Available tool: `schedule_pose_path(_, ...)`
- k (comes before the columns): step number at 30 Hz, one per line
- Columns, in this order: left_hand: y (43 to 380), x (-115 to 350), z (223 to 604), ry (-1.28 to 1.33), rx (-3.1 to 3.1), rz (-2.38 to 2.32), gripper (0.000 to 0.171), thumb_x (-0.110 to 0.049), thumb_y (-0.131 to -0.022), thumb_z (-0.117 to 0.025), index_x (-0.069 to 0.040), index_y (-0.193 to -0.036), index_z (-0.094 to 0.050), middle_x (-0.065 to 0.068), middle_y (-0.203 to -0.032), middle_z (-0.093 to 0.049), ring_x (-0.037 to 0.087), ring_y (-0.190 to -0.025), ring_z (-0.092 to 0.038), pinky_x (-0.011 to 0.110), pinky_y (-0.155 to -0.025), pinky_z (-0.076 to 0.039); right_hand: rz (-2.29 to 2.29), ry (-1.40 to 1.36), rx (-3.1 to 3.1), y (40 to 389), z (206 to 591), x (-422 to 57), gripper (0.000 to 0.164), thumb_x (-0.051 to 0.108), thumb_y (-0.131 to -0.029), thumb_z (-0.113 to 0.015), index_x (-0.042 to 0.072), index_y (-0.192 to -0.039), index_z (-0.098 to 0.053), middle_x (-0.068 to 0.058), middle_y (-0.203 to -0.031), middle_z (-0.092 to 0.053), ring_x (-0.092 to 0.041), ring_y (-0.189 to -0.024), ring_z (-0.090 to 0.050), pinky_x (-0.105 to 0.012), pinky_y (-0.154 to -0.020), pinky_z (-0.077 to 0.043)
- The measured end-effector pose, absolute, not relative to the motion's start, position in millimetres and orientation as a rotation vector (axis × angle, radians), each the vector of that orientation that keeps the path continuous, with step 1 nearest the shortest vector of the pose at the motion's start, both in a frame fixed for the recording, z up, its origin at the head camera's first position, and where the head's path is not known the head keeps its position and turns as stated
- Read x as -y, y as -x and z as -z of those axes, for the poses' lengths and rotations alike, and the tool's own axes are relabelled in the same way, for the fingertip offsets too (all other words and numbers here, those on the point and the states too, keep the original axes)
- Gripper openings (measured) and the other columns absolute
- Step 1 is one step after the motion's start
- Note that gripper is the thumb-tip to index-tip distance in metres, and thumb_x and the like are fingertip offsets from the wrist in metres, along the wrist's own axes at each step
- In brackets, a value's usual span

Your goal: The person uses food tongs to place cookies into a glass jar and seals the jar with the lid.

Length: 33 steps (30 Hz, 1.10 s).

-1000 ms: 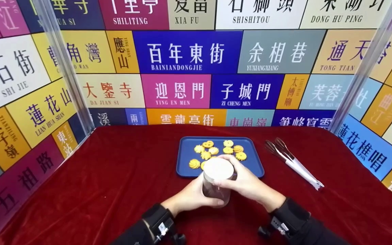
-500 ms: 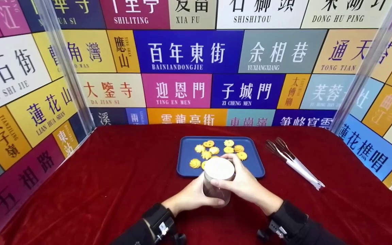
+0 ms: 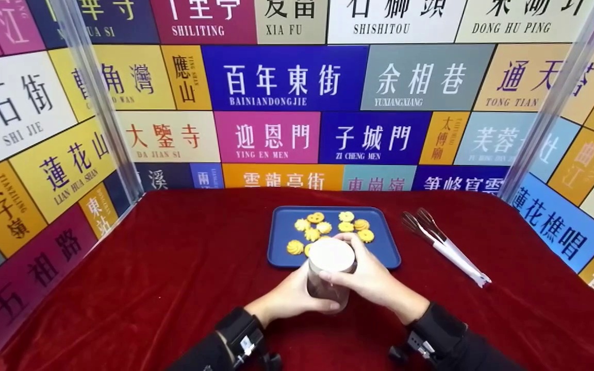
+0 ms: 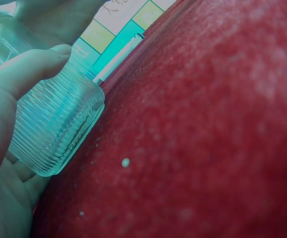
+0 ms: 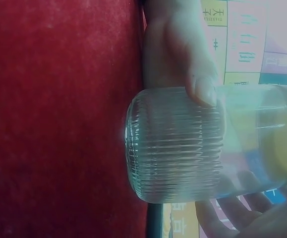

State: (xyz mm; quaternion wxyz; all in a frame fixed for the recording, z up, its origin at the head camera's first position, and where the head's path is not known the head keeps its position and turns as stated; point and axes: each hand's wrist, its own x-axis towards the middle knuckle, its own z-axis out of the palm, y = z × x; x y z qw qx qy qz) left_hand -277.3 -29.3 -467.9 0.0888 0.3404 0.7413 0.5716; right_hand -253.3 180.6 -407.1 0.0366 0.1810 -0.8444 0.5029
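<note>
Both hands hold a clear glass jar [image 3: 323, 288] with a pale round lid [image 3: 332, 254], upright at the near side of the tray. Ribs run down the jar's lower half in the right wrist view, and nothing shows inside the glass [image 5: 178, 148]. My left hand [image 3: 289, 296] wraps the lower body, its thumb across the near side. Higher up, my right hand [image 3: 372, 278] grips the jar just at the lid, thumb in front and fingers behind. The base is close over the red cloth [image 4: 193, 129] in the left wrist view.
Behind the jar lies a blue tray [image 3: 277, 226] bearing several yellow cookies [image 3: 295, 248]; the jar and right hand cover part of it. Tongs [image 3: 451, 252] with pale handles lie right of the tray. Walls of coloured name panels [image 3: 286, 77] rise at the back and sides.
</note>
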Motion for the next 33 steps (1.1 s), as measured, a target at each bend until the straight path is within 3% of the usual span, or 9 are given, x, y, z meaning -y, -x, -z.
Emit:
schedule_pose_path(20, 277.2, 29.8, 467.0, -0.992, -2.206, -1.702, 0.091, -0.026, -0.083, -0.093, -0.021, -0.158, -0.041, -0.011, -0.148, -0.055, 0.009, -0.135, -0.052, 0.031, -0.116, -0.042, -1.715, -0.800, 2.602, 260.4, 404.0, -194.0, 0.072, 0.032, -0.092, -0.085, 0.017, -0.152, -0.048, -0.009, -0.143, -0.059, -0.028, -0.132, -0.054, -0.051, -0.113, -0.039)
schedule_pose_path(28, 277.2, 29.1, 467.2, -1.004, -2.179, -1.714, 0.091, -0.023, -0.084, -0.093, -0.019, -0.158, -0.040, -0.010, -0.147, -0.057, 0.009, -0.134, -0.055, 0.029, -0.116, -0.043, -1.703, -0.710, 2.570, 257.4, 404.7, -187.2, 0.088, 0.030, -0.086, -0.090, 0.013, -0.156, -0.040, -0.013, -0.145, -0.056, -0.028, -0.129, -0.057, -0.049, -0.111, -0.042)
schedule_pose_path(33, 278.1, 28.7, 468.1, -1.009, -2.183, -1.713, 0.092, -0.023, -0.084, -0.093, -0.019, -0.158, -0.039, -0.010, -0.147, -0.056, 0.009, -0.133, -0.056, 0.029, -0.115, -0.044, -1.581, -0.534, 2.573, 252.6, 405.7, -179.5, 0.083, 0.035, -0.081, -0.093, 0.014, -0.147, -0.047, -0.011, -0.137, -0.060, -0.025, -0.123, -0.060, -0.048, -0.108, -0.045)
